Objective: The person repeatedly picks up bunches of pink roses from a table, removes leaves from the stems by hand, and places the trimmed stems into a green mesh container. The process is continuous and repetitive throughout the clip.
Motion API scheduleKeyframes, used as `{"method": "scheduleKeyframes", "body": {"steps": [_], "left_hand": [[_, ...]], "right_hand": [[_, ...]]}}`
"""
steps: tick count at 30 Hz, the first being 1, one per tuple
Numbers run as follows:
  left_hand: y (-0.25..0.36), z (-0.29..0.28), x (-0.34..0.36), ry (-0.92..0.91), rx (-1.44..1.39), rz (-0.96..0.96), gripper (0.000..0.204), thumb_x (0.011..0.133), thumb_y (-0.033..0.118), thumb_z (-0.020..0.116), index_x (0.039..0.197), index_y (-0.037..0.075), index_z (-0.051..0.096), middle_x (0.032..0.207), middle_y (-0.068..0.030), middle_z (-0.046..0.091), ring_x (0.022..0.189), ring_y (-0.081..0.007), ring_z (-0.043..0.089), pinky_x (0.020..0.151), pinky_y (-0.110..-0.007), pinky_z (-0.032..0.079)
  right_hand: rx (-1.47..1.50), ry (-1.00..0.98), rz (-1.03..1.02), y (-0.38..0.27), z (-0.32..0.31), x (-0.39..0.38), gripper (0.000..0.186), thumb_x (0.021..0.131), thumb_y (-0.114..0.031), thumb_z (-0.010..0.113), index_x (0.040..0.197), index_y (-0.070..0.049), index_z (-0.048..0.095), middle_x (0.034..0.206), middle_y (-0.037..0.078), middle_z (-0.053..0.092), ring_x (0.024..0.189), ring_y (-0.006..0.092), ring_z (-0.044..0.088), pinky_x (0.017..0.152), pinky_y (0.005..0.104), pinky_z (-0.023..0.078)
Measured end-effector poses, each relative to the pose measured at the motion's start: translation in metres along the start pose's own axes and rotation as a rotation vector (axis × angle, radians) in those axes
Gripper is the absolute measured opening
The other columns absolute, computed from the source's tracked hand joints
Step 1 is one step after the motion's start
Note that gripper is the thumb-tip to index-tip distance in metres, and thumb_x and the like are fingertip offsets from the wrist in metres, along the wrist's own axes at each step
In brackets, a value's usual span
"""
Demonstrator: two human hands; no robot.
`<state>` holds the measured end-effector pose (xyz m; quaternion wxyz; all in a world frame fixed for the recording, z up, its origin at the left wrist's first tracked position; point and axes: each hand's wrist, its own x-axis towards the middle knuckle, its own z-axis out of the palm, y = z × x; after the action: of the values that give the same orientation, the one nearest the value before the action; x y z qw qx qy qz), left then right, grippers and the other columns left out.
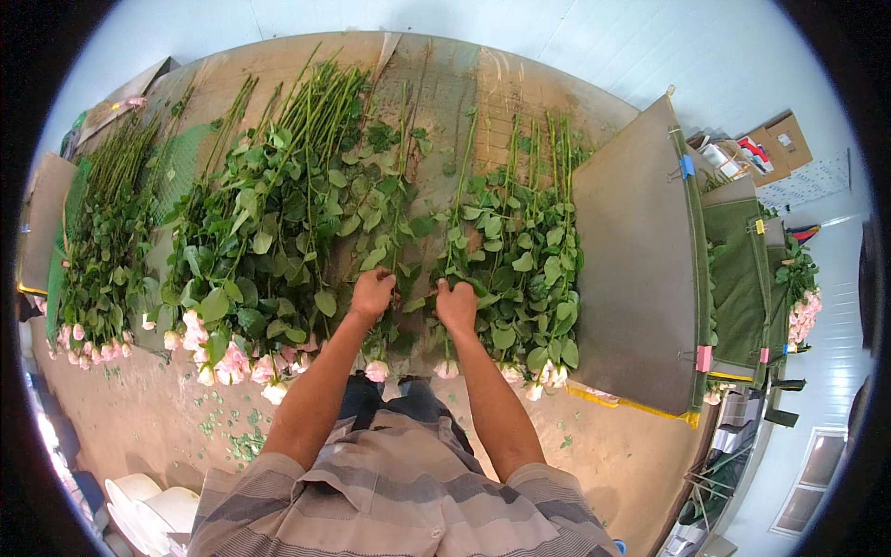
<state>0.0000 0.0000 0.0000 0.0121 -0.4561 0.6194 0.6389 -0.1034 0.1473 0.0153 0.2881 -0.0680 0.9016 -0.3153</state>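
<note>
I'm holding left hand (373,294) and right hand (456,304) curled among roses (494,226); I cannot tell whether either grip is pinching anything.

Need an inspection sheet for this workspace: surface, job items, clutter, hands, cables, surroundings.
Surface: worn, stained brown table, partly covered by foliage
Job's things: pink roses in a left bundle, a large middle bundle and a right bundle; blooms toward the person, stems pointing away
Clutter: loose leaves scattered on the floor
Left hand: fingers curled, beside leafy stems; grip unclear
Right hand: fingers curled, by the right bundle; grip unclear
Cables: nothing seen
Surroundings: grey panel at right, cardboard box beyond it, pale blue wall behind the table
</note>
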Motion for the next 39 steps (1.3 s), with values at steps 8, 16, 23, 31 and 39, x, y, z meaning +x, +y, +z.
{"method": "scheduleKeyframes", "body": {"steps": [8, 16, 23, 31, 39], "left_hand": [[0.029, 0.019, -0.029, 0.184, 0.157, 0.26, 0.032, 0.087, 0.021, 0.062, 0.107, -0.005, 0.064, 0.085, -0.0165, 0.068, 0.065, -0.0248, 0.067, 0.065, -0.038, 0.051], [0.022, 0.031, -0.002, 0.215, 0.526, 0.237, 0.031, 0.085, 0.023, 0.064, 0.103, -0.003, 0.063, 0.095, -0.0211, 0.067, 0.088, -0.0386, 0.063, 0.076, -0.048, 0.05], [0.019, 0.043, -0.025, 0.444, 0.668, 0.436, 0.039, 0.08, 0.023, 0.069, 0.111, 0.002, 0.059, 0.105, -0.0191, 0.061, 0.094, -0.04, 0.06, 0.079, -0.048, 0.05], [0.027, 0.034, -0.027, 0.374, 0.746, 0.309, 0.034, 0.082, 0.019, 0.069, 0.113, 0.009, 0.06, 0.108, -0.0194, 0.062, 0.092, -0.0383, 0.062, 0.077, -0.048, 0.051], [0.049, 0.023, -0.029, 0.09, 0.416, 0.246, 0.036, 0.081, 0.018, 0.069, 0.112, 0.0, 0.063, 0.11, -0.0168, 0.064, 0.094, -0.0295, 0.063, 0.082, -0.039, 0.05]], "right_hand": [[-0.006, 0.1, -0.113, 0.008, -0.006, -0.003, 0.041, 0.096, -0.032, 0.049, 0.082, 0.004, 0.063, 0.08, 0.025, 0.062, 0.078, 0.0418, 0.061, 0.068, 0.0497, 0.047], [-0.103, -0.086, -0.02, -0.016, -0.025, -0.017, 0.042, 0.096, -0.034, 0.048, 0.1, 0.006, 0.061, 0.093, 0.025, 0.064, 0.088, 0.0413, 0.062, 0.076, 0.0498, 0.049], [-0.106, 0.087, -0.107, -0.012, -0.015, -0.029, 0.042, 0.096, -0.032, 0.047, 0.12, 0.002, 0.05, 0.112, 0.023, 0.059, 0.098, 0.0418, 0.058, 0.083, 0.0514, 0.048], [-0.083, 0.125, -0.181, 0.001, -0.011, -0.021, 0.027, 0.092, -0.022, 0.053, 0.106, 0.001, 0.056, 0.104, 0.024, 0.059, 0.094, 0.0422, 0.057, 0.079, 0.0496, 0.047], [-0.052, 0.159, -0.212, 0.014, 0.002, -0.009, 0.024, 0.091, -0.02, 0.054, 0.104, 0.001, 0.056, 0.1, 0.024, 0.058, 0.088, 0.0422, 0.059, 0.075, 0.0499, 0.048]]}}
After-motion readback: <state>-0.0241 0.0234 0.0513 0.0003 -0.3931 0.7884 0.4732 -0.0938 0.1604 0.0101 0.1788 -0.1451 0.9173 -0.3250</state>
